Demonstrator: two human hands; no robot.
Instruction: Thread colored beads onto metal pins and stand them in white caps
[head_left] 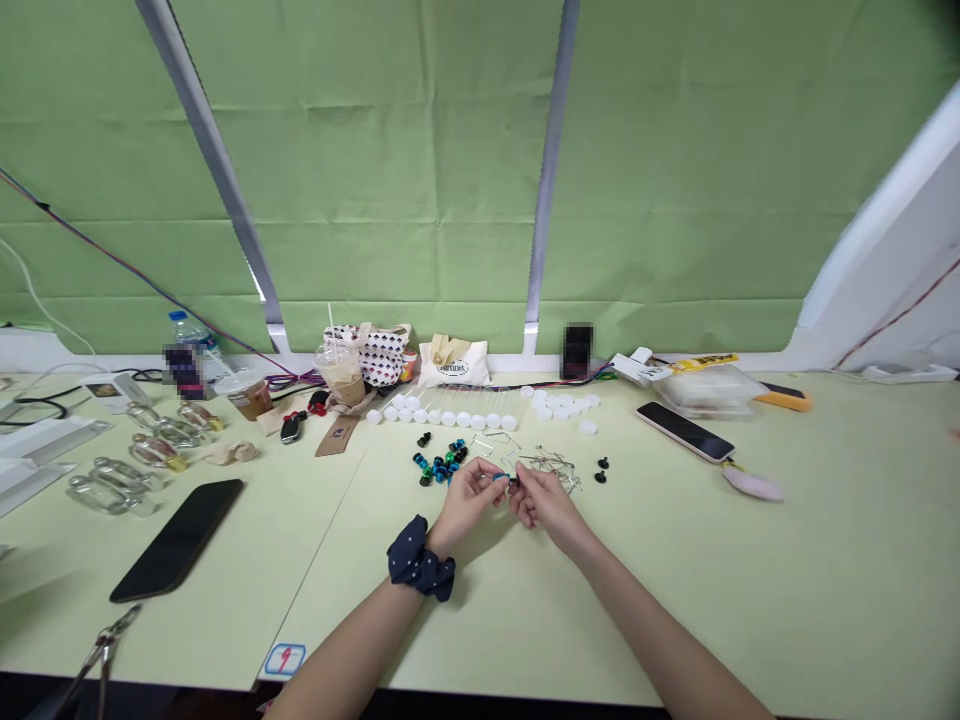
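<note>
My left hand (472, 495) pinches a small blue piece (501, 478) between thumb and fingers. Against it, my right hand (544, 500) grips a small black piece (514, 481). The two pieces meet or nearly meet; the fingers hide most of them. Just behind my left hand lies a heap of small blue, green and black parts (436, 466). Bent metal wires (553, 465) are piled behind my right hand, with larger wire frames (491, 442) to their left. Two black parts (601, 470) stand to the right of the wires.
Clear tubes with white caps (459, 420) lie in a row at the back. Iced drink (339, 372), bags and cables stand behind. Phones lie left (178, 540) and right (684, 432). Glass bottles (112, 485) and pliers (105, 645) are far left; a plastic box (705, 388) is back right.
</note>
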